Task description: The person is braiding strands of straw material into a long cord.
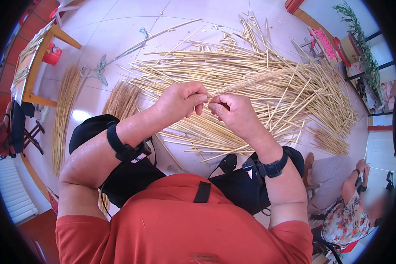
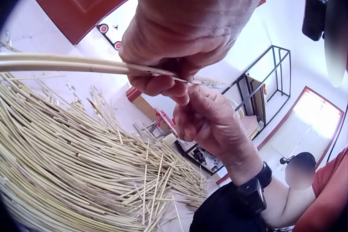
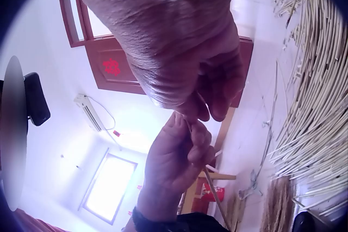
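Observation:
My left hand (image 1: 187, 99) pinches pale straw-coloured stalks (image 2: 65, 64) between thumb and fingers. In the left wrist view, two of them run out side by side from its grip. My right hand (image 1: 234, 112) meets it fingertip to fingertip in front of my body, thumb and forefinger pinching at the thin end of the stalks. A feathery seed head (image 1: 255, 81) stretches right from just beyond the fingertips, over the heap. What lies between the right fingertips is mostly hidden in the right wrist view.
A wide heap of cut stalks (image 1: 198, 66) covers the tiled floor ahead. Brushy bundles (image 1: 121, 100) and a long bundle (image 1: 66, 114) lie left. A wooden table (image 1: 46, 53) stands far left, a red bucket (image 1: 53, 55) beside it. Another person (image 1: 343, 215) sits at right.

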